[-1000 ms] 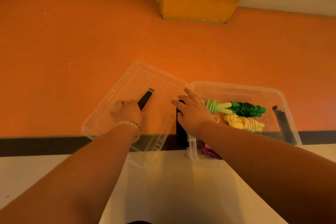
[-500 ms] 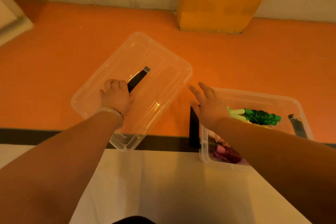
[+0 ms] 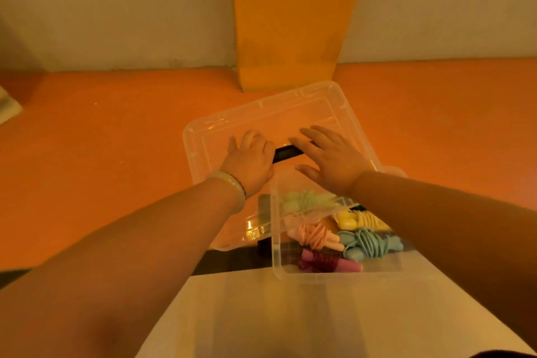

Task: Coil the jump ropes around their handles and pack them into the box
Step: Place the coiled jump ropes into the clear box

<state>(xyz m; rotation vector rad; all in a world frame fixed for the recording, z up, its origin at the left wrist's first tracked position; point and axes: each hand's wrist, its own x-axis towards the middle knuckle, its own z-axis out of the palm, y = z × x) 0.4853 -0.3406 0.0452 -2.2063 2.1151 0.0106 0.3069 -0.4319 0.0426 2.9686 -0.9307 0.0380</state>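
A plain indoor room, perhaps a play or sports space, is indicated by the orange floor (image 3: 116, 160), yellow pillar (image 3: 290, 23), pale wall (image 3: 116, 9) and white tabletop (image 3: 290, 317).

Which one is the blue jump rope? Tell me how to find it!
Find the clear plastic box at the far edge of the white table. Look in its near right part, just behind the dark pink rope and right of the peach one. The blue jump rope is the only blue bundle there, its cord wound around its handles.

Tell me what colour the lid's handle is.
Black: the handle shows best in the head view.
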